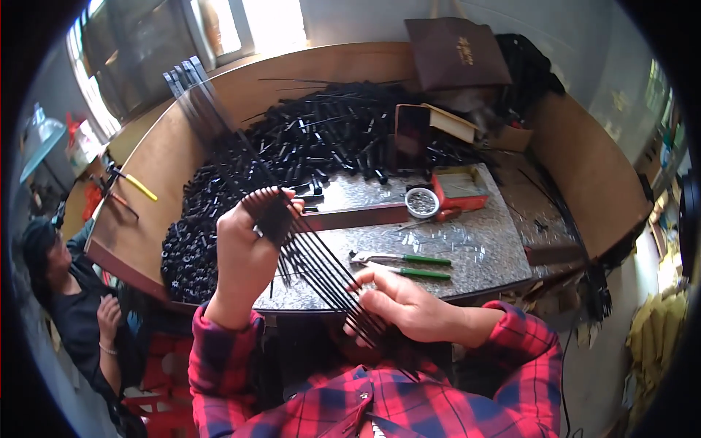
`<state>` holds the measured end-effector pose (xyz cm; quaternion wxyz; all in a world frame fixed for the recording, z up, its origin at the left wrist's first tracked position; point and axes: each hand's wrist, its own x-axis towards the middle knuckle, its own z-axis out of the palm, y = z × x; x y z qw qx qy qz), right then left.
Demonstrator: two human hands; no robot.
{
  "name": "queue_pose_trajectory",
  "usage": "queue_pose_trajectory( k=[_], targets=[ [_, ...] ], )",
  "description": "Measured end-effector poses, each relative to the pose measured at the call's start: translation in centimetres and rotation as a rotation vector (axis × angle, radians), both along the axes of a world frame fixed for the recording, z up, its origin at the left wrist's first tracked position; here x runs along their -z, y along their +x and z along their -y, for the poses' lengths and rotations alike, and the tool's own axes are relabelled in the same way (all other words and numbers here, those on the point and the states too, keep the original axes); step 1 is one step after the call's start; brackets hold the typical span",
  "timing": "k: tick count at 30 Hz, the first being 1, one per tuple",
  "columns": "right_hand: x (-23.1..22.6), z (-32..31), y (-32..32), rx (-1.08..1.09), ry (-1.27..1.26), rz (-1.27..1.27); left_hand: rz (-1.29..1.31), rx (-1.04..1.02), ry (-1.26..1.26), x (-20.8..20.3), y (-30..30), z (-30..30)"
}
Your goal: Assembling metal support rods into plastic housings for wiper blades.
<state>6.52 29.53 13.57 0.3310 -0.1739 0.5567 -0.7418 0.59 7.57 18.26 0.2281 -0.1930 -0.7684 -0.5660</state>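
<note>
Long thin black rods [322,269] slant over the speckled grey bench's [485,252] near edge; my left grip [247,244] is wrapped round the bunch, my right grip [400,305] loosely pinching lower down, probably keeping 'em lined up.

Far-left ends of my black rods [321,270] blurred. Tiny bits [421,200] in white cup [423,215] too small to tell.
</note>
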Motion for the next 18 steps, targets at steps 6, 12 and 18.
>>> queue_pose_trajectory(
  k=[6,12,18],
  targets=[
    [1.3,0.2,0.5,-0.066,0.039,0.004,-0.107,0.138,0.042,-0.4,-5.7,1.2],
    [8.1,0.9,-0.2,0.162,0.383,-0.446,-0.503,0.141,-0.253,2.4,-8.6,0.0],
    [16.5,0.5,1.3,0.161,0.505,-0.409,-0.064,0.461,-0.301,9.4,-5.0,1.8]
  ],
)
